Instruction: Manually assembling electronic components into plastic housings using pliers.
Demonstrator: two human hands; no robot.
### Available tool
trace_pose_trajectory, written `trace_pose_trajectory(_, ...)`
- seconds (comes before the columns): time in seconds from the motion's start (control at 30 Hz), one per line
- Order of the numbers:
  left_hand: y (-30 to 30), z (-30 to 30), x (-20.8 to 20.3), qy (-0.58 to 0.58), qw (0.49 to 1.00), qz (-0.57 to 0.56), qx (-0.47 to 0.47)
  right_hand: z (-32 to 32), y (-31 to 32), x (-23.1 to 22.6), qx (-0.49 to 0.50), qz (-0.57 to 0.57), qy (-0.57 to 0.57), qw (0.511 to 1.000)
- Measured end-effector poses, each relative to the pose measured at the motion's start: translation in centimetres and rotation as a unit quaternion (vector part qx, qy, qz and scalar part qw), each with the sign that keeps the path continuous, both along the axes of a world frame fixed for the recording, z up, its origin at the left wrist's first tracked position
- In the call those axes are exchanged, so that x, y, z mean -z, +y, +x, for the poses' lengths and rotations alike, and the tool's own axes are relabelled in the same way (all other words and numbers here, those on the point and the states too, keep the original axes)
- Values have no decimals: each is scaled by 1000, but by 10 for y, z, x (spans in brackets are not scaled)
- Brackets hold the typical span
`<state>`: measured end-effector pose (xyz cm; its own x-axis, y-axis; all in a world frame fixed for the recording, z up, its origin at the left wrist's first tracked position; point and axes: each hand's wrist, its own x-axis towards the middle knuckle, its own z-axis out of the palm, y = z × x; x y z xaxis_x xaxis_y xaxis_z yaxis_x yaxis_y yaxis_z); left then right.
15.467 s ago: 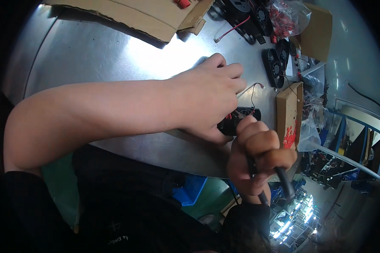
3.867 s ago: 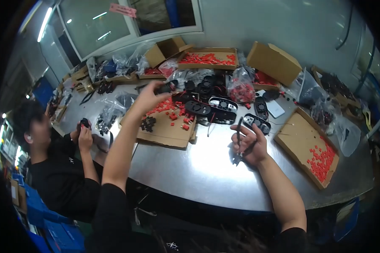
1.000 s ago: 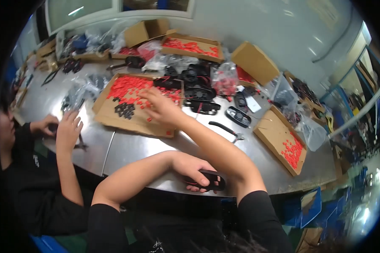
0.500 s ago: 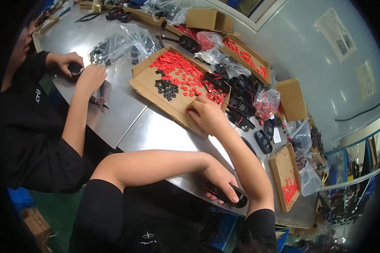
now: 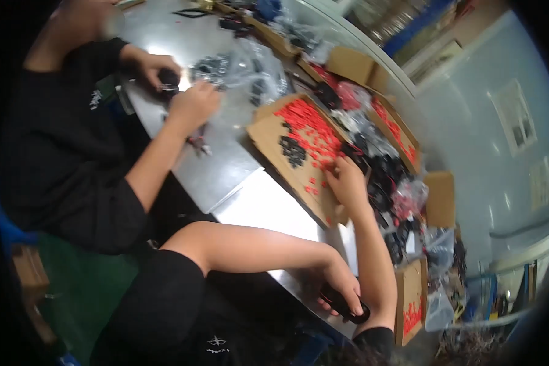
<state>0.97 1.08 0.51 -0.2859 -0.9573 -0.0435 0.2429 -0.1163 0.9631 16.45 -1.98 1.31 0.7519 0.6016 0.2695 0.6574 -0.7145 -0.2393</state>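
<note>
In my left hand (image 5: 343, 285), low and right of the middle, is a black oval plastic housing (image 5: 361, 314); the fingers wrap round it and the thumb lies along its top. My right hand (image 5: 350, 188) reaches into the right side of a shallow cardboard tray (image 5: 271, 149). Its fingers are bent together at the edge of a spread of small red plastic pieces (image 5: 308, 125). Whatever is between those fingertips is hidden and blurred. A cluster of small black pieces (image 5: 293, 151) lies in the same tray, left of the red ones.
At the left a co-worker's hands (image 5: 192, 107) work with a black part, near pliers (image 5: 199, 145). Clear plastic bags (image 5: 259, 70), black housings (image 5: 381, 183) and a tray of red pieces (image 5: 393, 125) line the back. Another cardboard tray (image 5: 418, 287) stands at the right edge.
The view has swung, shifting the whole scene right and down. My right hand has moved from the tray's near edge deeper in, to the red pieces. My left hand keeps the housing.
</note>
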Motion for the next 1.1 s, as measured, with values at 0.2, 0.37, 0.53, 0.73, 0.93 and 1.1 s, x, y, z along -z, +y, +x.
trace_pose_trajectory(0.2, 0, 4, 8, 4, 997, 3, -71, -16, -17, -19, -46, 172, -80, 981)
trace_pose_trajectory(0.37, 2, 5, -3, -12, 983, -15, -184, -44, -92, -34, 13, 319, 12, 948)
trace_pose_trajectory(0.53, -7, 13, 3, 45, 926, -16, -375, -119, -186, -7, 104, 510, 164, 838)
trace_pose_trajectory(0.73, -8, 21, 9, -22, 823, 76, -563, -177, -218, 37, 104, 710, 352, 601)
trace_pose_trajectory(0.93, -23, 23, 4, 127, 803, 110, -572, -175, -216, 31, 40, 681, 432, 590)
trace_pose_trajectory(1.1, -27, 19, 3, 120, 811, 93, -565, -173, -223, 31, 42, 708, 434, 555)
